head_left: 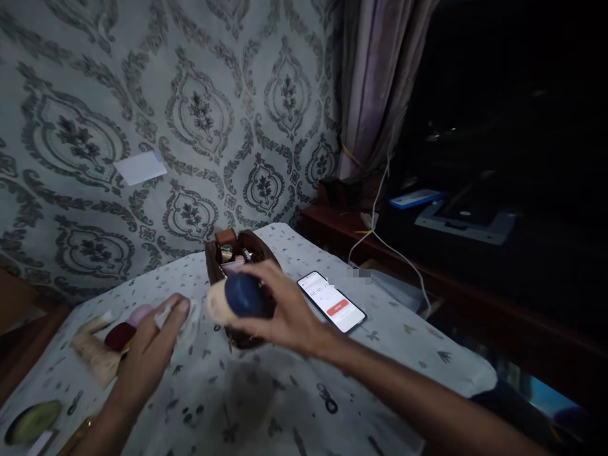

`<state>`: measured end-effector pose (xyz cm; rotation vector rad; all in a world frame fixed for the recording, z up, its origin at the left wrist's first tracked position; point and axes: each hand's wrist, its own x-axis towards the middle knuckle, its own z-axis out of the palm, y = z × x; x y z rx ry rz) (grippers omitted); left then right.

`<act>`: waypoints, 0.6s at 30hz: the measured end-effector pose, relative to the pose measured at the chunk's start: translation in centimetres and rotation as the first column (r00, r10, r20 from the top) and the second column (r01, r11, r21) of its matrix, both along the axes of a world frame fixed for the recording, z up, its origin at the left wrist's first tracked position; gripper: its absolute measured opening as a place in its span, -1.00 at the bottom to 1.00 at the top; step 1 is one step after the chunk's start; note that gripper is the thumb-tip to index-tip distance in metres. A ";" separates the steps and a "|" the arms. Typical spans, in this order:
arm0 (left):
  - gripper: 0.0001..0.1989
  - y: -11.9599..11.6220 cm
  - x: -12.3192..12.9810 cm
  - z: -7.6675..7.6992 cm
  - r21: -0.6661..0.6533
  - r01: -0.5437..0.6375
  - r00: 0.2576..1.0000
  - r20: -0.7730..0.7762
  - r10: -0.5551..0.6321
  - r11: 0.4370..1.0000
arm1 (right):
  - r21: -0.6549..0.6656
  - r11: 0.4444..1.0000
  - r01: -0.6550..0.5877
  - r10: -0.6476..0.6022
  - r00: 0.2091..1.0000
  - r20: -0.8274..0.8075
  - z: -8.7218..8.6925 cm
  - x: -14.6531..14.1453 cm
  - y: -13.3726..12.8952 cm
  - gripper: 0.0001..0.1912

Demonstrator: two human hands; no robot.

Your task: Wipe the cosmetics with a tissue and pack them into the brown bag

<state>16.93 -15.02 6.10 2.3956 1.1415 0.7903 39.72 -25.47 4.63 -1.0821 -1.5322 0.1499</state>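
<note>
My right hand [292,313] grips a cream bottle with a rounded dark blue cap [244,295], tilted in the air with its cream end toward the left. It is held in front of an open brown bag [212,263], which has small items inside and is partly hidden by the hand. My left hand [147,351] is closed on a crumpled white tissue [191,322], a little to the left of the bottle. Beside that hand lie a beige tube [92,354], a dark red item [120,335] and a pink rounded item [141,313], partly covered by my fingers.
A phone [332,303] with a lit screen lies right of the bag on the patterned white cloth [370,373]. A greenish oval item [34,423] sits at lower left. A white cable [403,253] hangs by the dark wooden furniture at right. Patterned wall stands behind.
</note>
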 end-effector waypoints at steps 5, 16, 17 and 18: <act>-0.66 3.2 8.0 5.9 0.374 0.205 0.977 -0.130 -0.168 0.904 | -0.107 0.958 0.266 -0.246 0.955 0.165 3.1 6.9 5.7 -0.37; -0.66 10.6 10.5 5.2 0.385 0.191 0.970 -0.214 -0.114 0.903 | -0.328 0.873 0.361 0.045 0.609 0.792 5.4 8.3 13.7 -0.58; -0.63 11.7 10.9 5.3 0.374 0.241 0.956 -0.252 -0.152 0.896 | -0.341 0.862 0.374 0.061 0.593 0.803 5.6 8.3 14.1 -0.60; -0.59 12.8 11.5 5.5 0.352 0.306 0.929 -0.311 -0.198 0.884 | -0.352 0.851 0.389 0.071 0.580 0.811 5.6 8.3 14.5 -0.61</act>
